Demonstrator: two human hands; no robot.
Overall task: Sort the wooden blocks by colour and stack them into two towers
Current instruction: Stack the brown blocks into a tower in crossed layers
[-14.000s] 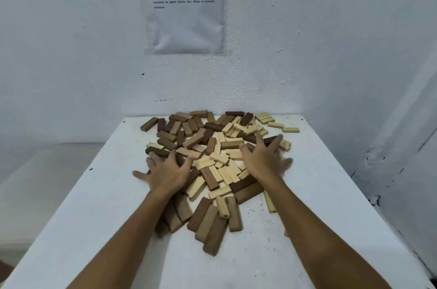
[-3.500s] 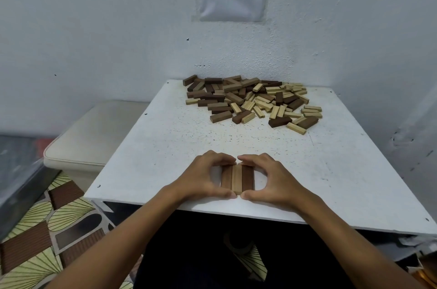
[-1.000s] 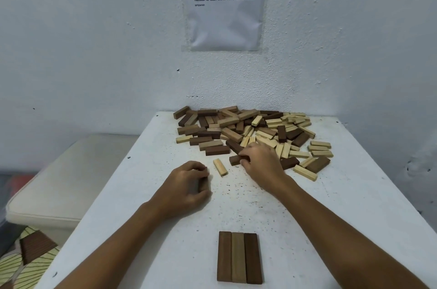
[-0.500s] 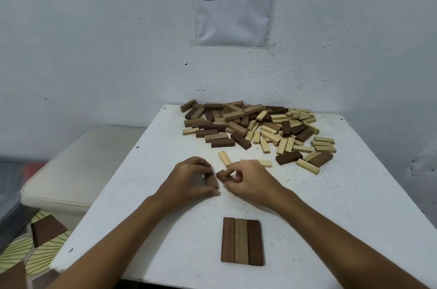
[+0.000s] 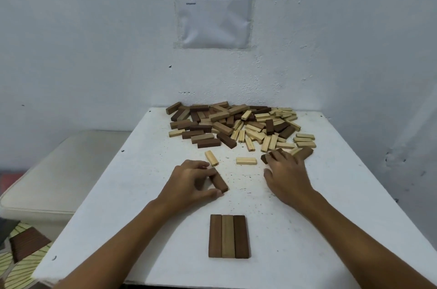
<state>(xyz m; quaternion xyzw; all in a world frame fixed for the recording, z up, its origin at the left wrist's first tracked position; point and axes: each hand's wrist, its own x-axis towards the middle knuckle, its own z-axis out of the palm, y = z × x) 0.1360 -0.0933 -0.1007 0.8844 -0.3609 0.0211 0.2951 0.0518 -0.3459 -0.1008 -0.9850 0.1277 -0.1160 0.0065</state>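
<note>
A heap of dark and pale wooden blocks [image 5: 238,123] covers the far half of the white table [image 5: 331,194]. Three brown blocks [image 5: 228,236] lie side by side as a flat row near the front edge. My left hand [image 5: 191,182] grips a dark brown block [image 5: 220,182] between thumb and fingers in the middle of the table. My right hand [image 5: 286,175] reaches to the heap's near edge, its fingertips curled on another dark block [image 5: 268,157]. Two pale blocks [image 5: 211,158] [image 5: 246,160] lie loose between my hands and the heap.
A printed sheet [image 5: 214,0] hangs on the white wall behind the table. A cream cushioned seat [image 5: 54,177] stands to the left, below table height. Patterned floor [image 5: 21,253] shows at the bottom left. A second wall closes the right side.
My right hand has left the block it held beside my left hand and moved right and away to a dark block at the heap's edge. My left hand still holds a dark block.
</note>
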